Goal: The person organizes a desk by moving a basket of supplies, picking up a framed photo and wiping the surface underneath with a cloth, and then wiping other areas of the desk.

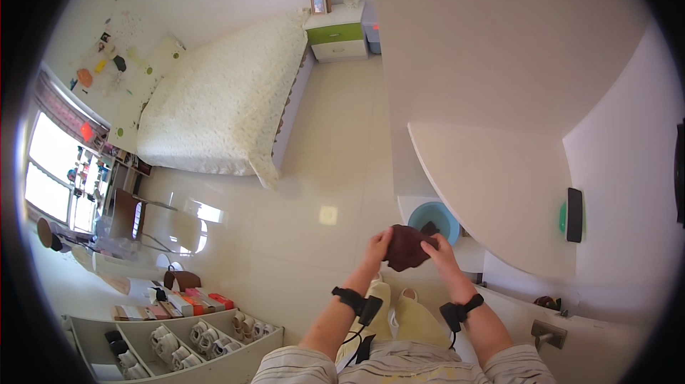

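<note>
A dark maroon piece of cloth [409,248] is stretched between my two hands in front of my body. My left hand [379,246] grips its left edge, and my right hand [437,247] pinches its right edge. Its exact kind I cannot make out, as it is bunched and small in view. Just beyond it, a round light-blue basin [446,216] has a dark item [429,228] in it, partly hidden behind the cloth and my right hand. A black strap with a small box is worn on each forearm.
A curved white shelf [492,191] juts out at the right, with a black and green object [574,215] on it. Shoes fill a low white rack [214,366] at lower left. A bed [221,99] and a green-and-white nightstand [335,33] stand farther off. A door handle [549,336] is at lower right.
</note>
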A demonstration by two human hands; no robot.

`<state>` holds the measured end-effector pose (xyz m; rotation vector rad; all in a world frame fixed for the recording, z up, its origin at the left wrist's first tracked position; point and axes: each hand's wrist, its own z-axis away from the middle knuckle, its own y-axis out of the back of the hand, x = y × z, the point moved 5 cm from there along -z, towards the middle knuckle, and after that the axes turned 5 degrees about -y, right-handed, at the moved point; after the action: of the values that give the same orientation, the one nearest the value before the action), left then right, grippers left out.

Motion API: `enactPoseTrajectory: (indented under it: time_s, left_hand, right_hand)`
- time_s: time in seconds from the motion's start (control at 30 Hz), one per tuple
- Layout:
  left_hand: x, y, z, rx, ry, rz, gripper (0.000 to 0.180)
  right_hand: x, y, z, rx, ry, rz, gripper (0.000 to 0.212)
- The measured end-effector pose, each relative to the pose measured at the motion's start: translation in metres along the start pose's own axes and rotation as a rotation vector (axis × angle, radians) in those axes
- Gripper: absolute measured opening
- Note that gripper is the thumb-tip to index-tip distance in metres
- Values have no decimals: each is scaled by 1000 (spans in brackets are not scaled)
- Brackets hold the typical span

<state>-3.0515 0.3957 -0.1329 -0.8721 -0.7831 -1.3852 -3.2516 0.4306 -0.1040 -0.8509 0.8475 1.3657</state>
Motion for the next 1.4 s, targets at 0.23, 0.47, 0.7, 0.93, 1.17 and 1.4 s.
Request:
enactPoseTrajectory:
  time_s: [0.23,0.47,0.7,0.93,1.17,1.4]
  left_hand:
    - [74,42,27,-50,31,441,56]
    - [194,11,67,-398,-240,418,59]
    - [239,-84,64,-522,-202,489,43]
    - [185,-226,65,-479,-1324,-892,62]
    - [144,-283,19,-506,-1480,-1279,67]
    - [196,-275,-51,-454,-1157,-1371,56]
  right_hand:
    - [-105,-31,28,42,203,-166,27]
    - [-152,-58,51,-218,152,-283,35]
    - [-198,23,79,346,385,-43,27]
    - [-183,106,115,1047,541,1043,50]
    - [-132,136,42,852,390,785,49]
    - [-174,143,-35,740,426,748,53]
